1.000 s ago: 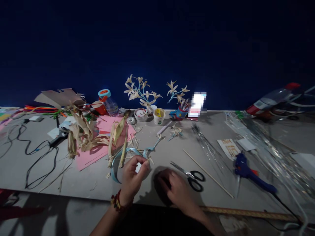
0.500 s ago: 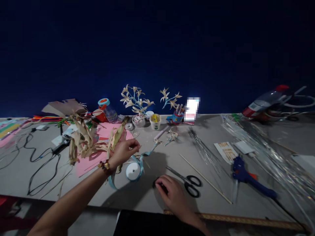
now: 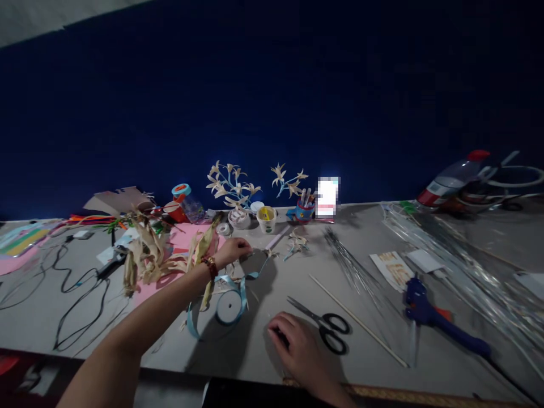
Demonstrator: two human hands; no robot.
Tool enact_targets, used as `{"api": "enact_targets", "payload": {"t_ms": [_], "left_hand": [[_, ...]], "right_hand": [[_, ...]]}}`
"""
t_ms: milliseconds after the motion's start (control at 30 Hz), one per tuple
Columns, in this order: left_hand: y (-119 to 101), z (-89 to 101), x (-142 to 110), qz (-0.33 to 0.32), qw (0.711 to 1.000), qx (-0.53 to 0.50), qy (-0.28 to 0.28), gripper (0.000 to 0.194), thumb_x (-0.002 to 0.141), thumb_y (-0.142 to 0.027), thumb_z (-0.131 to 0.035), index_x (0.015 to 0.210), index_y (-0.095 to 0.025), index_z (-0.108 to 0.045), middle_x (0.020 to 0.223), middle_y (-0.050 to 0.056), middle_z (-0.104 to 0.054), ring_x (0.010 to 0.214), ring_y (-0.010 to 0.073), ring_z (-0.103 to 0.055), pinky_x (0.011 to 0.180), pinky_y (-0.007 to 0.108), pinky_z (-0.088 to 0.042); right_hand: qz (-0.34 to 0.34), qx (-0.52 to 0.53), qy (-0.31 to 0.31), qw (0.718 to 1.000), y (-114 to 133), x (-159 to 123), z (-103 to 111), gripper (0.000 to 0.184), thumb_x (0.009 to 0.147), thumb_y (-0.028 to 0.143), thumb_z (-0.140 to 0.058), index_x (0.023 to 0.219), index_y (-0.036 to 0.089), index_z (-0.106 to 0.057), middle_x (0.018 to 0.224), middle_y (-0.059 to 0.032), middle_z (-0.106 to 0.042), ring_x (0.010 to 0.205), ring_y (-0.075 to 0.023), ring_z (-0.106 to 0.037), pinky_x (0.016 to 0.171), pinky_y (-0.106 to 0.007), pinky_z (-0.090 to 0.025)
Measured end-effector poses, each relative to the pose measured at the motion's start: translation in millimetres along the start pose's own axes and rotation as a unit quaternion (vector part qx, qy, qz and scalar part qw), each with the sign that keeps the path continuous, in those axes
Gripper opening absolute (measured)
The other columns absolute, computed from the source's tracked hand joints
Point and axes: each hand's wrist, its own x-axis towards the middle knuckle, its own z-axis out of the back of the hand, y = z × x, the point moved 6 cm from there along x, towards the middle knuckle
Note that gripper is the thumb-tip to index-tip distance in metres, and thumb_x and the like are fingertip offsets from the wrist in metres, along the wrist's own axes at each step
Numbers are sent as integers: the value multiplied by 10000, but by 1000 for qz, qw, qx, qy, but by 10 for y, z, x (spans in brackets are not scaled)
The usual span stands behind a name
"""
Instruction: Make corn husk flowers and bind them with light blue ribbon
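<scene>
Two blue-stemmed flower sprays (image 3: pixel 234 189), upper centre, apparently complete; loose florets (image 3: pixel 297 242), centre, not yet joined; blue ribbon spool (image 3: pixel 228 309), lower centre, partly unwound; left hand (image 3: pixel 232 252) bunched, right hand (image 3: pixel 294 341) curled, grips indeterminable.

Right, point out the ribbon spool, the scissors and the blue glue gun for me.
Ribbon spool (image 3: pixel 226 311): head view, on its round white face.
Scissors (image 3: pixel 320 320): head view, where the blades meet the black handles.
Blue glue gun (image 3: pixel 439 322): head view, on its grip, near the body.
</scene>
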Motion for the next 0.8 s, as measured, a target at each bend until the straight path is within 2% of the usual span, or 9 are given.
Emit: {"api": "enact_targets", "payload": {"t_ms": [233,500,800], "left_hand": [[188,-52,90,33,999,25,-33,321,754,-467,-653,747,-149,-698,594,7,-647,532,143,-558,499,237,-405],[82,-67,121,-35,991,114,-61,221,822,-340,-622,742,-163,-726,750,42,-714,708,178,-614,659,268,-445],[97,-138,95,-53,984,163,-50,164,820,-282,-637,779,-176,-756,805,61,-751,752,203,-651,694,281,-441]], "right_hand": [[3,0,14,1000,22,10,16,139,935,185,-500,882,217,-624,889,-35,-684,848,-186,-638,752,-266,-467],[5,-3,15,1000,17,32,24,140,936,204,-506,863,222,-624,870,-28,-677,812,-178,-633,711,-255,-452],[4,0,14,1000,1,26,7,135,930,195,-504,867,222,-620,871,-22,-680,813,-174,-629,714,-254,-448]]}}
